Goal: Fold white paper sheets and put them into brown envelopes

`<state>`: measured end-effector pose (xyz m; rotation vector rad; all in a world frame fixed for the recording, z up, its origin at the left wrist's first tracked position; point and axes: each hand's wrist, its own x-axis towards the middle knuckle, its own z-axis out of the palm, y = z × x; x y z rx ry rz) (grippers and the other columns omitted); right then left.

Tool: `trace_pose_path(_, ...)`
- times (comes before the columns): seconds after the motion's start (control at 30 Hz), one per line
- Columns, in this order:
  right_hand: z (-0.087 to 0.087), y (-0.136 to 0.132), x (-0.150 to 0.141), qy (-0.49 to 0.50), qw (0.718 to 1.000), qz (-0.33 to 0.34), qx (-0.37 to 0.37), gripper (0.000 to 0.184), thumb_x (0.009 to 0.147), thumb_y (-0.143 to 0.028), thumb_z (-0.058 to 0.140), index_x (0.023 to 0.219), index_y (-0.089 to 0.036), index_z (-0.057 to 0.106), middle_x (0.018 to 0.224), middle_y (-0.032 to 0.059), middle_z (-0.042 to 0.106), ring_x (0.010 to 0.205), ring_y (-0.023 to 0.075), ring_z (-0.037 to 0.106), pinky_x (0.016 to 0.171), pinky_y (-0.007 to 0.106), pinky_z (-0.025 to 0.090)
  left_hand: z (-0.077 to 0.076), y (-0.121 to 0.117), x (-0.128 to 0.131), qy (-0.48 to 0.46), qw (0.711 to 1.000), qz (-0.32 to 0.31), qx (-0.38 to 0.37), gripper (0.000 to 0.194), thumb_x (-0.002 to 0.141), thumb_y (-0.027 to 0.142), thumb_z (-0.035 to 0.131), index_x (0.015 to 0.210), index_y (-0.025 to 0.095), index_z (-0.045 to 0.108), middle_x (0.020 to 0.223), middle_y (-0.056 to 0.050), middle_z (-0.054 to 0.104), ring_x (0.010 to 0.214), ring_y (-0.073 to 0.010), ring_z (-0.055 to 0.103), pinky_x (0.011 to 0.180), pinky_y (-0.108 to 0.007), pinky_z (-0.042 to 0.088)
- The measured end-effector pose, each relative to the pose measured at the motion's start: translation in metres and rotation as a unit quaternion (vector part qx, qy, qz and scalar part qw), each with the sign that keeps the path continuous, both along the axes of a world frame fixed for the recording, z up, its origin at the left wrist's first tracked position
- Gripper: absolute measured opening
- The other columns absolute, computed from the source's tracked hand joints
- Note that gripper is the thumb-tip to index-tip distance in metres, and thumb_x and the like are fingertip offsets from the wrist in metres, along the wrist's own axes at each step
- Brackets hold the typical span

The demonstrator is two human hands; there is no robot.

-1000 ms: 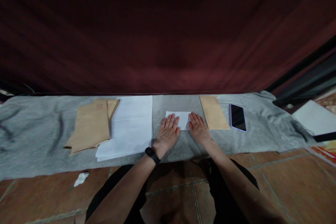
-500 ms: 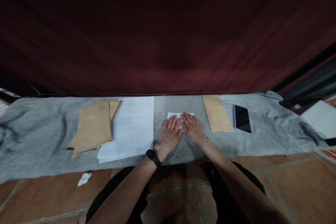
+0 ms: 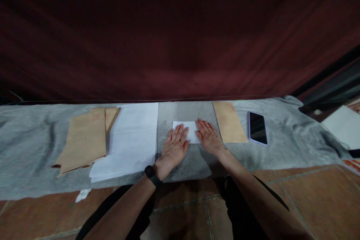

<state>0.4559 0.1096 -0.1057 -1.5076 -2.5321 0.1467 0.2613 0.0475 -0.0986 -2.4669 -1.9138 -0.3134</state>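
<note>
A small white piece of paper (image 3: 192, 131), seemingly folded, lies flat on the grey cloth between my hands. My left hand (image 3: 174, 146) rests flat over its left end, fingers stretched out. On its right end lie the fingertips of my right hand (image 3: 209, 137), which is also flat and open. Left of my left hand is a stack of large white sheets (image 3: 133, 138). A single brown envelope (image 3: 230, 122) lies just right of my right hand.
Several brown envelopes (image 3: 86, 138) overlap the white sheets at the left. A phone (image 3: 257, 127) with a dark screen lies at the right on the grey cloth (image 3: 298, 138). A dark red curtain (image 3: 180, 63) hangs behind. Crumpled white tissue (image 3: 83, 195) is on the tiled floor.
My hands have slid apart along the white paper, so its middle now shows between them. The view has shifted slightly, moving the items at the left further left.
</note>
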Motion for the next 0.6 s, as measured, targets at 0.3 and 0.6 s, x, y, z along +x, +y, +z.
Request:
trace_pose_path(0.3, 0.002, 0.001, 0.011, -0.011, 1.0, -0.009, -0.006, 0.055, 0.106, -0.032, 0.031, 0.157, -0.015, 0.033, 0.162, 0.0079, 0.033, 0.15, 0.0246, 0.032, 0.123, 0.045, 0.024, 0.011, 0.001, 0.001, 0.034, 0.998, 0.026, -0.041, 0.06, 0.105, 0.039, 0.03, 0.154, 0.006, 0.035, 0.163, -0.016, 0.029, 0.153, -0.0275, 0.025, 0.125, -0.05, 0.022)
trace_pose_path(0.6, 0.002, -0.001, 0.008, 0.004, 1.0, -0.009, 0.028, 0.052, 0.106, -0.03, 0.034, 0.154, -0.01, 0.039, 0.159, 0.0122, 0.04, 0.148, 0.0272, 0.037, 0.122, 0.046, 0.026, 0.003, 0.01, 0.017, -0.018, 1.0, 0.004, 0.009, 0.057, 0.104, 0.035, 0.029, 0.155, 0.009, 0.033, 0.162, -0.016, 0.034, 0.154, -0.026, 0.023, 0.125, -0.052, 0.022)
